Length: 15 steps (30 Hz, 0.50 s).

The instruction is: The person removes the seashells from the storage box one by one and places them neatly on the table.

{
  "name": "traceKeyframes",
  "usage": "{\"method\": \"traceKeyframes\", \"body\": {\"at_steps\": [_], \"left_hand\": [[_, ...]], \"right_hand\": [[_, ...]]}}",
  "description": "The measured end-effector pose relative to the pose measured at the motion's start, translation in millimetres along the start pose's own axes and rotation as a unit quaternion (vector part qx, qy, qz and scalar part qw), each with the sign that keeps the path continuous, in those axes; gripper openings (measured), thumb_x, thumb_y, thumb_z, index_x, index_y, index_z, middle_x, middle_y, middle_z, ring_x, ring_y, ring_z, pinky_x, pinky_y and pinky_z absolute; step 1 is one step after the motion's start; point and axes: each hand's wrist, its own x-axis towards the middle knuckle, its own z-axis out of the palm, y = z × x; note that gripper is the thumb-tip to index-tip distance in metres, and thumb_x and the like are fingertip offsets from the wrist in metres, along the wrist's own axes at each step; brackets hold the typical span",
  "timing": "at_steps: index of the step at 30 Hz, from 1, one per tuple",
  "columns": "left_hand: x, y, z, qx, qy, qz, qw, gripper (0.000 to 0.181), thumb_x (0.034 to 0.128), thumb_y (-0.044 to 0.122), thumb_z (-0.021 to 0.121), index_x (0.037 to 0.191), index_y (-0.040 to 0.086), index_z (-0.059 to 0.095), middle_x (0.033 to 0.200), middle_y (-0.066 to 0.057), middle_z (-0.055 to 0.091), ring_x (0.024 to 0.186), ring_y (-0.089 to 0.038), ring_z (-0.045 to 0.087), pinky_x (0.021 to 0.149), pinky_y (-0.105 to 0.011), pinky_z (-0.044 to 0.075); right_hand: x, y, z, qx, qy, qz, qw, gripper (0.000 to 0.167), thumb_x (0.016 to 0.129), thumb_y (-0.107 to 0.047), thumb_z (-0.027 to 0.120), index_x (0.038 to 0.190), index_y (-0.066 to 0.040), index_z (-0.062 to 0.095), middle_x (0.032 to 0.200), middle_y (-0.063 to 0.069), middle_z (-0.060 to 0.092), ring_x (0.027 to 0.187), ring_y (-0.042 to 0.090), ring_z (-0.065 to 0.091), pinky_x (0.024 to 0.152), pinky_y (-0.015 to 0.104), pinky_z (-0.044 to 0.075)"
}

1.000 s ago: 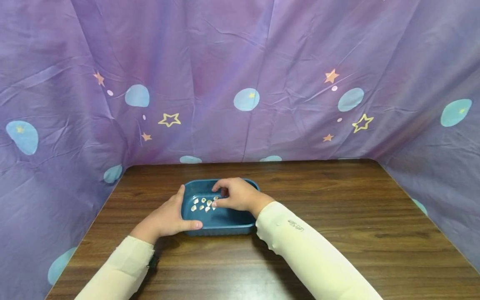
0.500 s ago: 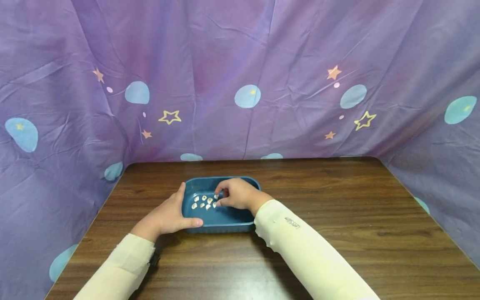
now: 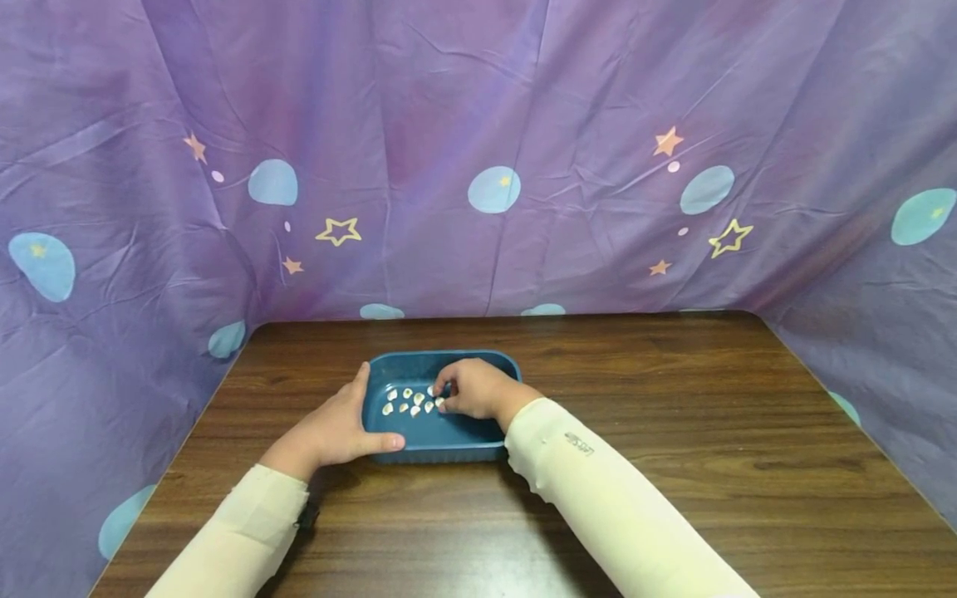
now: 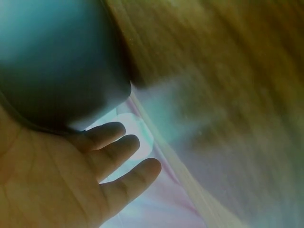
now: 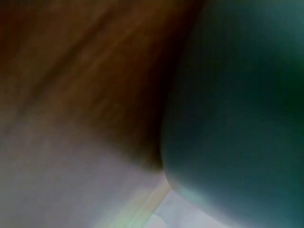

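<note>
In the head view a blue rectangular tub stands on the table. Several small whitish pieces, shell-like, lie in its left and middle part, one of them a pale piece. My left hand spans the tub's left end, thumb along the front rim and fingers straight at the left side; the left wrist view shows the palm against the tub's wall. Inside the tub, my right hand pinches a small white piece between thumb and forefinger, low over the bottom. The right wrist view does not show its fingers.
A brown wood-grain table extends around the tub. Purple cloth with stars and blue spots hangs behind it and at both sides. The tub's wall fills much of the right wrist view.
My right hand has moved slightly to the right and lower inside the tub, and a white piece now shows at its fingertips. The left hand keeps its place on the tub.
</note>
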Motion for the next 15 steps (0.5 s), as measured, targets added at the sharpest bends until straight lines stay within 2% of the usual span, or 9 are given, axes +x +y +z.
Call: {"method": "traceKeyframes", "body": {"at_steps": [15], "left_hand": [[-0.7,0.0,0.0,0.011,-0.001,-0.005,0.9999,0.141,0.0828,0.068,0.079,0.165,-0.007,-0.007,0.165,-0.042,0.021,0.150,-0.056,0.034,0.118,-0.068,0.035]], "right_hand": [[-1.4,-3.5,-0.4,0.001,-0.017,0.019,0.9997,0.018,0.095,-0.015,0.080,0.112,-0.021,0.080,0.080,-0.003,0.066,0.074,0.012,0.058,0.072,0.029,0.048]]}}
